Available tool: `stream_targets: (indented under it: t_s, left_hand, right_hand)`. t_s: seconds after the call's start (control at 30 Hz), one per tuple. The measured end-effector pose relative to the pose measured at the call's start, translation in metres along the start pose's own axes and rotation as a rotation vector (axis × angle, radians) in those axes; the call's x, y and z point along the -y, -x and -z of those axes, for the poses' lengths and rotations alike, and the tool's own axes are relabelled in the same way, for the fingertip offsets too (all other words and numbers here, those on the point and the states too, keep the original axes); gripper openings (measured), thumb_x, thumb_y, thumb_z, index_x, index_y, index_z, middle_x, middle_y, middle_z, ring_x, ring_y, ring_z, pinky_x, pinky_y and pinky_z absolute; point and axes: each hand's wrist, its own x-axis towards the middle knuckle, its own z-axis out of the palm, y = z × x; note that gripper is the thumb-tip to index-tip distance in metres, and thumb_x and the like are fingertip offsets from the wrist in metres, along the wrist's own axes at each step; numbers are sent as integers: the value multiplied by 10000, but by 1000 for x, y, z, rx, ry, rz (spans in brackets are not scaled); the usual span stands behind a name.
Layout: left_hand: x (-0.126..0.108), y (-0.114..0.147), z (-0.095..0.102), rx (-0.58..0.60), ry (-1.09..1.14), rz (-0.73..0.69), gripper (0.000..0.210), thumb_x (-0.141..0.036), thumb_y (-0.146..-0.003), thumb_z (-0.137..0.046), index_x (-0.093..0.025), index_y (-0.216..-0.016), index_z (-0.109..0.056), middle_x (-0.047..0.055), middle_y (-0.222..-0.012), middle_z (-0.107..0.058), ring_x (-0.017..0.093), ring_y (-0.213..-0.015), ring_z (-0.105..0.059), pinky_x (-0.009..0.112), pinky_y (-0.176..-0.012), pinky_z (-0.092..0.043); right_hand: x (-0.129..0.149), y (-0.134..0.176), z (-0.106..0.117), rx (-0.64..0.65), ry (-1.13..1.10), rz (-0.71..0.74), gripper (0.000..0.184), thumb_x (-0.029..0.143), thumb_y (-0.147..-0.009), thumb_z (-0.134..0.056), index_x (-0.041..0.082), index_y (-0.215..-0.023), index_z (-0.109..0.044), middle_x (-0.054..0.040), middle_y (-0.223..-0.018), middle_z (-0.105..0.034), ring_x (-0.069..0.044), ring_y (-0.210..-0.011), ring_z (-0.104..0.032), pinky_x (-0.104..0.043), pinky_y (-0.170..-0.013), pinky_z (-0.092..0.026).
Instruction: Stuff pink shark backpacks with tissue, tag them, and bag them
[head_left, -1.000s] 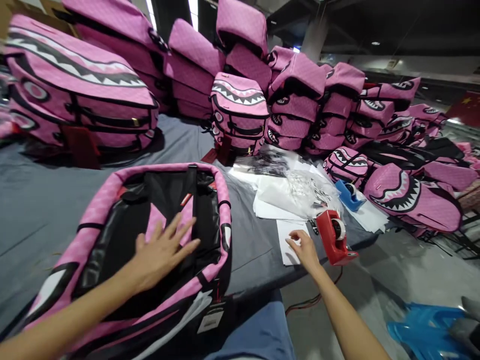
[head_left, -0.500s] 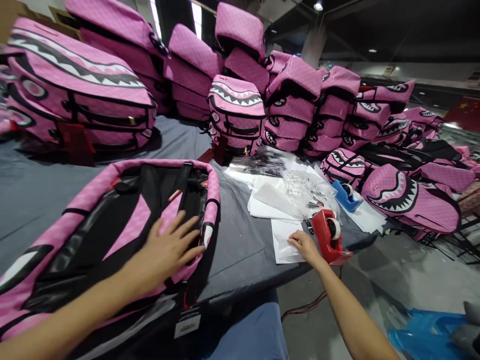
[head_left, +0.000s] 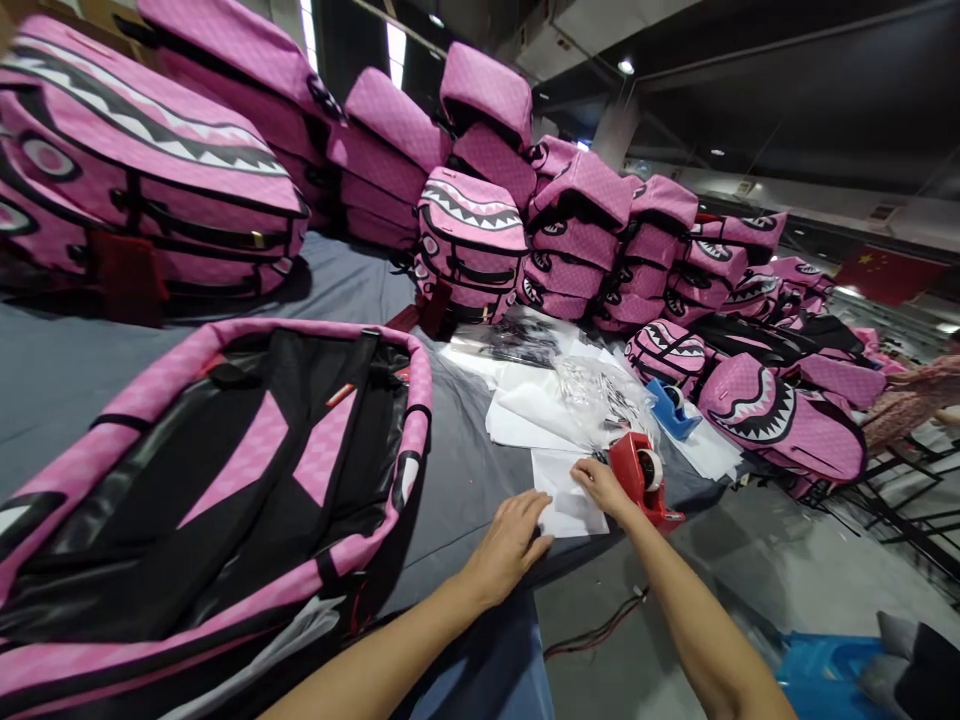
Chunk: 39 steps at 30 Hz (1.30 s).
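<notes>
A white sheet of paper [head_left: 571, 515] lies at the table's front edge. The fingers of my right hand [head_left: 600, 487] are pinched together at its upper right side; exactly what lies between the fingertips is hard to see. My left hand [head_left: 508, 548] reaches to the sheet's left edge, fingers stretched and touching or nearly touching it. Just right of my right hand stands a red tape dispenser [head_left: 628, 465] with a roll of tape. To the left a large pink and black backpack [head_left: 255, 450] lies on the table, its straps and back panel facing up.
Behind the sheet lie more papers [head_left: 517, 425], clear plastic bags [head_left: 592, 390] and a blue tape dispenser [head_left: 673, 410]. Stacked pink bags [head_left: 487, 105] line the back of the grey-covered table [head_left: 472, 460]. A blue plastic stool [head_left: 825, 675] and cables [head_left: 600, 632] are at floor level, lower right.
My left hand has left the backpack and moved right to the sheet of paper. My right hand stays at the sheet. The view has shifted slightly to the right.
</notes>
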Motion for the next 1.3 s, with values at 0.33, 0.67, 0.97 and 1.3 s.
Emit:
stream_targets:
  t_s: [0.33, 0.67, 0.97, 1.3]
  left_hand:
    - [-25, -47, 28, -97, 295, 97, 293, -202, -789, -664, -199, -1079, -711, 74, -1041, -754, 286, -1062, -665, 584, -1183, -295]
    - [-61, 65, 33, -221, 1363, 672, 565, -514, -654, -876, -205, -1108, -743, 83, -1006, -764, 262, -909, -713, 349, -826, -565]
    - [-23, 203, 26, -711, 257, 620, 309, -494, -907, -607, -260, -1051, -749, 76, -1107, -736, 255, -1060, -684, 353, -942, -555]
    - [6, 135, 34, -795, 105, 835, 448, -613, -881, -495, -236, -701, -654, 49, -652, -686, 250, -684, -669, 363, -750, -509]
  right_hand:
    - [67, 28, 66, -24, -172, 200, 315, 526, -933, -603, 214, -950, -649, -2, -711, -621, -162, -659, -567, -275, -679, -408]
    - [135, 81, 5, 65, -1030, -141, 529, 678, -681, -786, 182, -832, -682, -25, -759, -646, -164, -661, -553, -273, -635, -460]
    - [135, 86, -15, 496, -611, 300, 328, 374, -989, -509, 179, -838, -725, 14, -678, -583, -116, -613, -468, -223, -626, -378]
    - [134, 74, -29, 569, -925, 97, 360, 540, -758, -792, 183, -793, -777, -80, -802, -739, -203, -736, -668, -281, -695, -501]
